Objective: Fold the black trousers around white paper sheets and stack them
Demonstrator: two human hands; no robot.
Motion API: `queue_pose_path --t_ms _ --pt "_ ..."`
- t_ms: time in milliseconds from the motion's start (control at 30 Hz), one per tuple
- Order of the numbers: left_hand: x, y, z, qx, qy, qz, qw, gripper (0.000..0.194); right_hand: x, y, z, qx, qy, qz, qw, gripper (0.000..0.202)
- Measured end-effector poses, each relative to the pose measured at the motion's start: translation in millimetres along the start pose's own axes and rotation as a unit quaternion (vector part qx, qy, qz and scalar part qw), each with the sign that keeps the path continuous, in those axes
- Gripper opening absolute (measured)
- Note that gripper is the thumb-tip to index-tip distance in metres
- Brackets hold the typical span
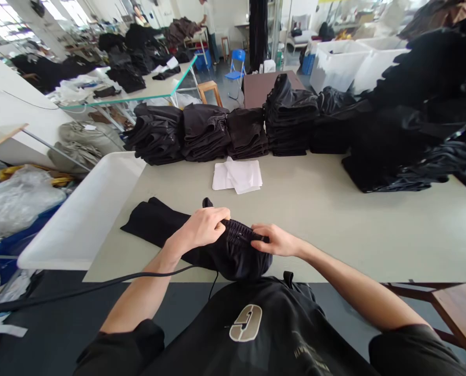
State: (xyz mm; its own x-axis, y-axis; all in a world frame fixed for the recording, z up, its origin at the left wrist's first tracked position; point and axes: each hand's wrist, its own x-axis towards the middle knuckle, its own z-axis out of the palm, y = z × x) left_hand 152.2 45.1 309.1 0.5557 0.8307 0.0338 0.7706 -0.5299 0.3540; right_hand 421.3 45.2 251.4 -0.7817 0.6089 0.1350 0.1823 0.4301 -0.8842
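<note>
A black garment with a gathered elastic waistband, seemingly a pair of pants (240, 256), lies at the table's near edge in front of my body. Its flat leg part stretches left across the tabletop. My left hand (205, 227) is closed on the waistband's left side, fingers curled over the edge. At the right side of the band, my right hand (274, 240) pinches the gathered edge between thumb and fingers. Folds hide the inside of the garment. Just beyond the hands lie several white paper sheets (238, 175), loosely stacked.
Folded black garments stand in stacks (207, 133) along the table's far edge. A larger black heap (408, 136) rises at right. A white tub (87, 209) adjoins the table's left end. A dark cord (99, 286) crosses over my left forearm. A wooden stool (459, 313) stands lower right.
</note>
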Motion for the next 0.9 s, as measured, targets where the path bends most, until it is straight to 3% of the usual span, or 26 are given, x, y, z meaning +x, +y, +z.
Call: queue_pose_path --t_ms 133,300,400,433,533,600,667,733,767,833,900 --pt "-5 7 -2.2 -0.007 -0.01 -0.024 1.0 0.02 2 -19 -15 -0.107 0.059 0.04 0.992 0.047" --pt "-8 12 1.2 -0.132 -0.07 -0.037 0.988 0.016 -3 -27 -14 -0.264 0.13 0.06 0.954 0.057" --pt "-6 2 26.3 -0.178 -0.139 -0.049 0.973 0.041 -6 -29 -7 -0.317 0.136 0.064 0.936 0.061" --pt "-4 -4 38.8 -0.176 -0.17 -0.056 0.968 0.041 -7 -30 -5 -0.329 0.133 0.064 0.933 0.062" --pt "-2 -27 74.3 -0.143 -0.256 -0.084 0.952 0.009 -9 -32 0 -0.35 0.12 0.067 0.927 0.062" --pt "-5 -43 82.2 -0.123 -0.271 -0.109 0.948 0.008 -12 -33 4 -0.352 0.112 0.071 0.927 0.059" --pt "-14 -57 69.1 -0.098 -0.234 -0.14 0.957 0.013 -15 -36 10 -0.348 0.109 0.08 0.927 0.05" --pt "-25 -62 37.3 -0.042 -0.147 -0.175 0.973 0.022 -18 -40 19 -0.337 0.11 0.093 0.93 0.043" --pt "-31 -60 17.1 -0.006 -0.094 -0.187 0.978 0.023 -19 -43 25 -0.329 0.108 0.1 0.933 0.049" --pt "-41 -47 -24.5 0.055 0.002 -0.192 0.98 0.023 -20 -48 36 -0.317 0.101 0.105 0.937 0.058" --pt "-43 -25 -59.5 0.094 0.067 -0.175 0.978 0.025 -22 -54 44 -0.31 0.091 0.097 0.941 0.043"
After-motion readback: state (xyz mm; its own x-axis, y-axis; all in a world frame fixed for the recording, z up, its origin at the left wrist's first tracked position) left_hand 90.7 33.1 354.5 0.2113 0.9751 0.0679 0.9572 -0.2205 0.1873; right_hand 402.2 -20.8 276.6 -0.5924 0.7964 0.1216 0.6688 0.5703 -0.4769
